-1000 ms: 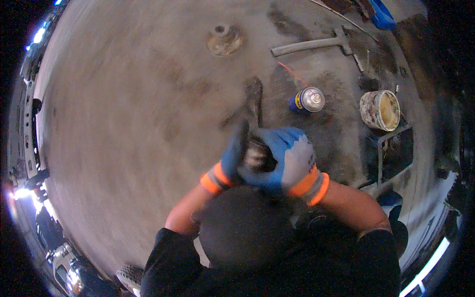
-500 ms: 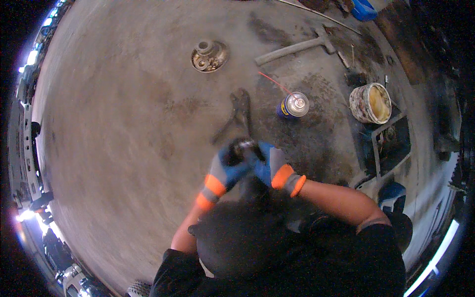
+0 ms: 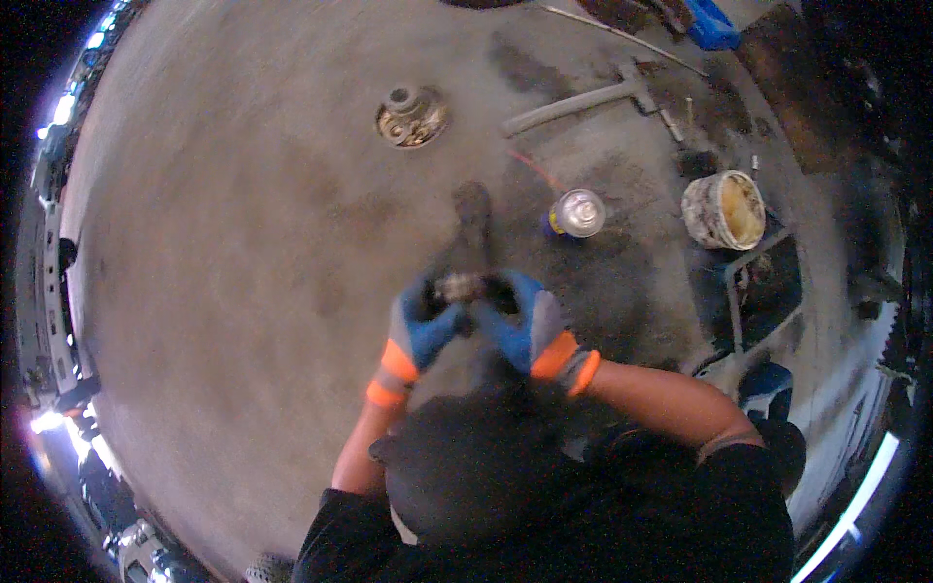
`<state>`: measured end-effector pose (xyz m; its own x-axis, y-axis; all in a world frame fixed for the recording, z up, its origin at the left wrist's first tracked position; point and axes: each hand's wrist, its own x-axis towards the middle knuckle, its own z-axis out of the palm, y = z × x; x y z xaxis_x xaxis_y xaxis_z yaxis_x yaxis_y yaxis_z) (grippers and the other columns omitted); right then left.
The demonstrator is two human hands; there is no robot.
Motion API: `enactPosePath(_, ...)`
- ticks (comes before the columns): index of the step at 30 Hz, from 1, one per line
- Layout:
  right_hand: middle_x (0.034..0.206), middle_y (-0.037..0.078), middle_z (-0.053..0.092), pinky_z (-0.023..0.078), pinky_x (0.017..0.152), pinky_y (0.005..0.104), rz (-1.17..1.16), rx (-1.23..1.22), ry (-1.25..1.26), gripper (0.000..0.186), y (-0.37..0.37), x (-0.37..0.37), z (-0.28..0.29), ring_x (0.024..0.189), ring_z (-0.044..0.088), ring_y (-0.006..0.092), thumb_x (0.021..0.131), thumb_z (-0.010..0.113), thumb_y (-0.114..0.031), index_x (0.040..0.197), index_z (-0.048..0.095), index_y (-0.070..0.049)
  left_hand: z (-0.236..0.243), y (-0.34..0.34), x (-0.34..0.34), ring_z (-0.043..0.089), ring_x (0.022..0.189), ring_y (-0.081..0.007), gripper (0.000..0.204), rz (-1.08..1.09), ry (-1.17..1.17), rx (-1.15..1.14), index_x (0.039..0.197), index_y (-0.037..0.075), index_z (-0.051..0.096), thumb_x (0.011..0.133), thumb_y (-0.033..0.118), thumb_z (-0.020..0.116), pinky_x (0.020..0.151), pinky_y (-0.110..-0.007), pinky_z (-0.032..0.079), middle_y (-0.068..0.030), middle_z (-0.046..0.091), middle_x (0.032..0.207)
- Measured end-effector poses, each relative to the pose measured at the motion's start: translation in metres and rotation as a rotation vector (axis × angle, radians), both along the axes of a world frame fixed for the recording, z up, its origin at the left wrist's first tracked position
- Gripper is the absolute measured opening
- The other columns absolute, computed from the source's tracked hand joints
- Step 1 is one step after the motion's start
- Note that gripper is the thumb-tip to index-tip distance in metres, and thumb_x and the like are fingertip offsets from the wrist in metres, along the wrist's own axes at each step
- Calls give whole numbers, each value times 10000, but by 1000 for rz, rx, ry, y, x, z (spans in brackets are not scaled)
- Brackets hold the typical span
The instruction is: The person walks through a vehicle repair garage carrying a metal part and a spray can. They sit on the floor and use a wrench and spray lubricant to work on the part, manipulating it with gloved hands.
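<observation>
Between my two gloved hands is a dark metal part [image 3: 458, 287] with a shiny ribbed band in its middle, smeared by motion. My left hand [image 3: 425, 328] is closed round its left end, and my right hand [image 3: 520, 325] grips the right end. Both gloves are blue and grey with orange cuffs. Just beyond the hands, a dark long-handled tool like pliers [image 3: 473, 214] lies on the floor, partly hidden. A spray can [image 3: 580, 214] with a red straw stands to the right of it.
A flanged metal part [image 3: 413, 121] rests at the far middle of the concrete floor. Right of it lie a hammer [image 3: 573, 105] and a thin rod [image 3: 632, 41]. An open bucket [image 3: 708, 207] of yellowish grease stands at the right, near a metal frame [image 3: 736, 306].
My hands have spread slightly apart, the left moving to the left. More of the shiny band on the part now shows between them.
</observation>
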<state>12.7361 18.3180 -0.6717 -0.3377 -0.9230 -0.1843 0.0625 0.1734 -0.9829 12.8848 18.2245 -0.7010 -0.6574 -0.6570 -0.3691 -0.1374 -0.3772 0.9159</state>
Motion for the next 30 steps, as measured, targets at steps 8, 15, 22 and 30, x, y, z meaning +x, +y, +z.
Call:
enactPosePath(8, 957, 141, 654, 506, 768, 361, 79, -135, -23, 371, -3, 1, -27, 872, 642, 248, 773, 702, -245, 1067, 566, -64, -16, 4, -2, 572, 715, -131, 234, 82, 19, 83, 1044, -3, 592, 878, 155, 544, 595, -258, 463, -61, 633, 884)
enactPosePath(15, 969, 163, 654, 511, 745, 368, 68, -96, 32, 418, 8, -15, 3, 851, 656, 275, 752, 730, -295, 1058, 573, -58, 8, 14, -21, 554, 720, -145, 243, 134, -106, -115, 901, 18, 597, 921, 237, 492, 622, -297, 440, -46, 620, 825)
enactPosePath(22, 922, 149, 654, 510, 711, 369, 121, -32, 208, 435, 5, -13, 4, 814, 656, 259, 745, 736, -308, 1071, 567, -75, -8, 16, -18, 553, 647, -121, 246, 285, -135, -260, 872, -10, 625, 909, 213, 528, 579, -262, 443, -53, 634, 768)
enactPosePath(30, 886, 101, 651, 503, 680, 341, 45, -33, 209, 372, 8, -16, 7, 797, 628, 174, 729, 754, -210, 1014, 555, -74, 18, 20, -26, 539, 584, -111, 192, 409, -154, -64, 817, -7, 644, 868, 175, 610, 511, -261, 419, -38, 627, 709)
